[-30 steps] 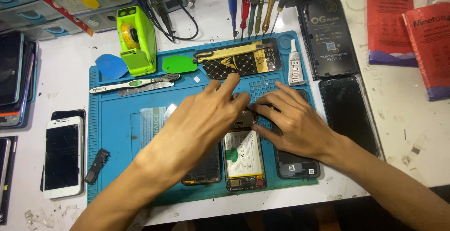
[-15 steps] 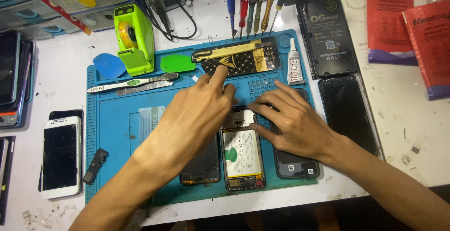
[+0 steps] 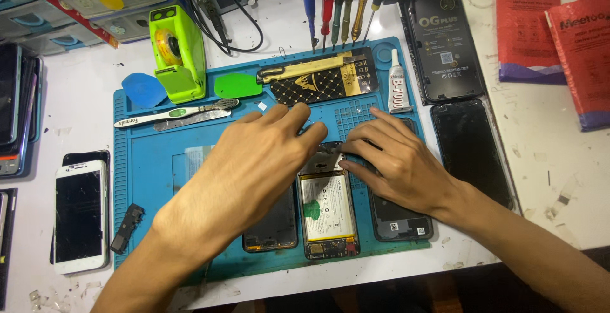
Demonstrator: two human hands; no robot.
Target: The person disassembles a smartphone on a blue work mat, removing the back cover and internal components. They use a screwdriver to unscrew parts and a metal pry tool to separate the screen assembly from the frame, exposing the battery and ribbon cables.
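An opened phone body (image 3: 328, 214) with its white battery showing lies on the blue work mat (image 3: 146, 179), near the front edge. My left hand (image 3: 254, 160) rests flat over the mat, fingertips at the phone's top end. My right hand (image 3: 397, 160) comes from the right, its thumb and fingers pressing on the same top end. What lies under the fingertips is hidden. A dark phone part (image 3: 274, 230) lies left of the opened phone and a dark back cover (image 3: 401, 221) lies right of it, partly under my right hand.
Screwdrivers (image 3: 337, 11) stand at the mat's far edge. A green tape dispenser (image 3: 178, 52), blue pick (image 3: 143, 89), green pick (image 3: 236, 85), tweezers and toothbrush (image 3: 171, 117), glue tube (image 3: 396, 84) and black-gold card (image 3: 321, 81) lie on it. White phone (image 3: 79, 214) left, black screens (image 3: 470, 151) right.
Both hands have stayed on the top end of the opened phone; the left fingers have shifted slightly down toward it. The view has drifted a little.
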